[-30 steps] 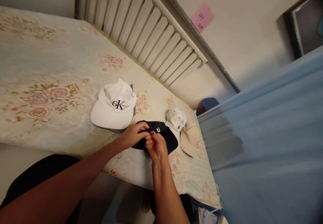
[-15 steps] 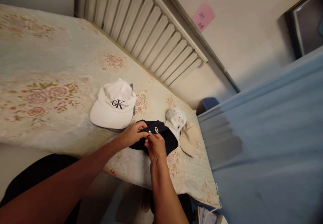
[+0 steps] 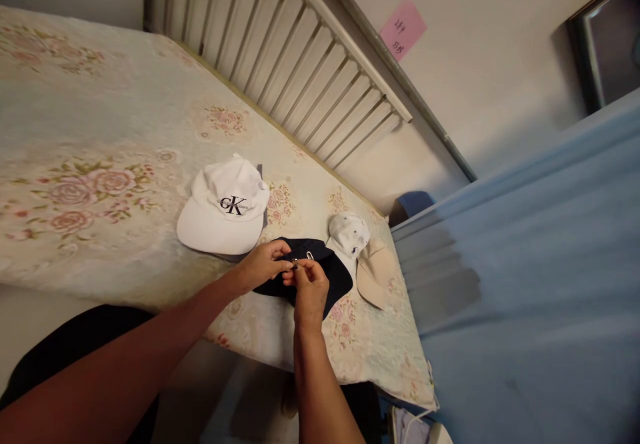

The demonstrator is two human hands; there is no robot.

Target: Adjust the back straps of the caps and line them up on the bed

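At the strap (image 3: 301,253) of the dark cap (image 3: 338,281), left hand (image 3: 263,267) and right hand (image 3: 311,291) pinch, fingers nearly together (metal buckle (image 3: 310,256) glinting close by); the cap sits on the floral-covered table (image 3: 135,251), between two white caps (image 3: 225,221).

Left hand (image 3: 259,268) pinches dark cap (image 3: 338,277); right hand (image 3: 311,289) too.

The right hand (image 3: 311,292) partly hides the black cap (image 3: 338,277); the dark frame (image 3: 580,61) is cropped.
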